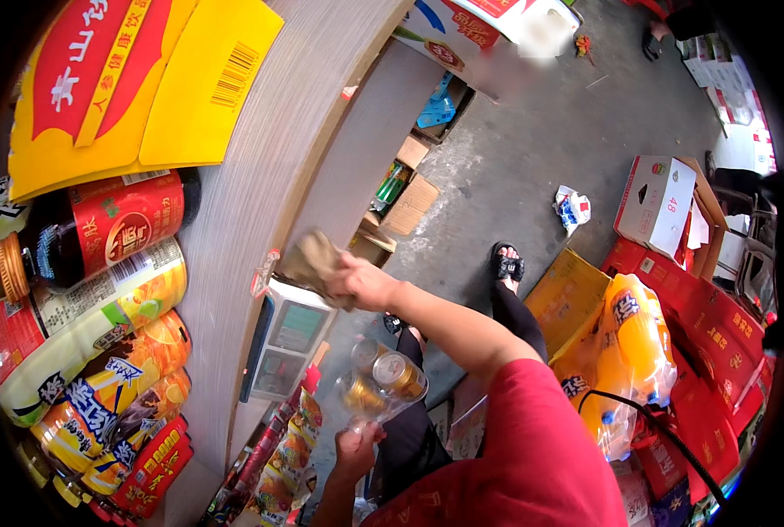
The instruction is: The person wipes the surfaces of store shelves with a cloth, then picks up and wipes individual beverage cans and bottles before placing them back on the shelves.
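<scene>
My right hand (363, 283) reaches out to the left, fingers closed round a crumpled brown cloth (315, 262). The cloth is at the edge of a grey wood-grain shelf board (265, 149); whether it presses on the edge I cannot tell. Lower down, my left hand (355, 450) is closed on the clear plastic wrap of a small pack of gold cans (383, 379), held above my legs. Beyond the shelf edge lie a dark bottle with a red label (124, 224) and several orange and yellow drink bottles (115, 395).
A yellow and red carton (199, 97) stands at the upper left. A white electronic scale (294, 329) sits below the shelf edge. Opened cardboard boxes (414, 204) line the lower level. Wrapped orange drink bottles (633, 334) and red cartons (717, 342) are piled at right. A plastic bag (572, 209) lies on the floor.
</scene>
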Motion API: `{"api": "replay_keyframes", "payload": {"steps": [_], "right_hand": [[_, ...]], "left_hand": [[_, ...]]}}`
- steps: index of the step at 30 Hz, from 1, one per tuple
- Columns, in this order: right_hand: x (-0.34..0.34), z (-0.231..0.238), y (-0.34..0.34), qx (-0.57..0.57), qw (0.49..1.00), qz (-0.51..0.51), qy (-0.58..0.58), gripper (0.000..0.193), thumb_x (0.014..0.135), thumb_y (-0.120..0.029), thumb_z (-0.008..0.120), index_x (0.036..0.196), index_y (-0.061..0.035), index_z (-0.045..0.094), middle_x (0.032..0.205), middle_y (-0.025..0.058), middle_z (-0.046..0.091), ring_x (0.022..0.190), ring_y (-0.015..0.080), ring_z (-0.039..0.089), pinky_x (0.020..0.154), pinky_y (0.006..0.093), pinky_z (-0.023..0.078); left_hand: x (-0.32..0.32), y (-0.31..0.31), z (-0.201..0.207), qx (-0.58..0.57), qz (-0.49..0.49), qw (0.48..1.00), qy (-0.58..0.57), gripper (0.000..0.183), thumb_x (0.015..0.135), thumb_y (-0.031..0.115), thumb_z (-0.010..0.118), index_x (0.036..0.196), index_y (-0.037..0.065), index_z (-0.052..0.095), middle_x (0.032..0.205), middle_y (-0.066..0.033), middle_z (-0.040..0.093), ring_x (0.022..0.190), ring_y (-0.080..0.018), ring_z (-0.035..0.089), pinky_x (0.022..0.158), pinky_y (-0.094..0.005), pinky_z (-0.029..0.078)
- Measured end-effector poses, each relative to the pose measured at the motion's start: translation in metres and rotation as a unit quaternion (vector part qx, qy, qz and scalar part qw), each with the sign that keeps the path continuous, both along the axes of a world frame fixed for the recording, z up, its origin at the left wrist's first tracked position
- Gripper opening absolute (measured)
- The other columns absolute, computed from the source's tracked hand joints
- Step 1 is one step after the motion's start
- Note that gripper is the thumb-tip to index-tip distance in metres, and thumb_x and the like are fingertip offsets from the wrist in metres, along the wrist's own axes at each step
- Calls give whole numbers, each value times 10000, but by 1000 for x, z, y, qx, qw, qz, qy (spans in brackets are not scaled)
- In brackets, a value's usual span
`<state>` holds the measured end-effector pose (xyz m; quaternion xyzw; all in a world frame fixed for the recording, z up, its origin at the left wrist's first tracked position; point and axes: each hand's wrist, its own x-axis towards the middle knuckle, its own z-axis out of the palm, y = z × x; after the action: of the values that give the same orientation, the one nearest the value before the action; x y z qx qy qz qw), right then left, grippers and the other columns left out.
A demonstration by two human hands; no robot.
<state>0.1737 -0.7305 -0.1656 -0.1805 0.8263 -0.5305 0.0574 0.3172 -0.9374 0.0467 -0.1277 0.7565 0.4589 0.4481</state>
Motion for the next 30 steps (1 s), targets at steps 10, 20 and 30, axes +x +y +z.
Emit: {"api": "replay_keyframes", "payload": {"steps": [10,20,30], "right_hand": [[-29,72,37,25,988,-147,-33,610,709,-85,571,1280,30,389,1306,297,349,1198,415,355,1035,406,306],[-116,0,95,265,951,-61,148,478,747,-181,526,1224,-152,507,1374,187,342,1305,359,280,1013,408,353],[-148,14,256,380,900,-208,43,495,831,-290,511,1313,-193,451,1457,137,242,1355,346,169,1069,404,248]], "left_hand": [[-7,5,-3,-20,-64,997,24,173,892,78,513,773,-26,585,678,-80,618,617,-134,613,571,-249,495],[-38,37,18,-8,-30,999,43,178,892,67,513,776,-29,609,715,-88,633,605,-122,598,559,-250,484],[-172,125,-5,55,-83,970,220,160,907,61,465,788,-7,548,711,-61,603,634,-119,568,585,-254,462]]}}
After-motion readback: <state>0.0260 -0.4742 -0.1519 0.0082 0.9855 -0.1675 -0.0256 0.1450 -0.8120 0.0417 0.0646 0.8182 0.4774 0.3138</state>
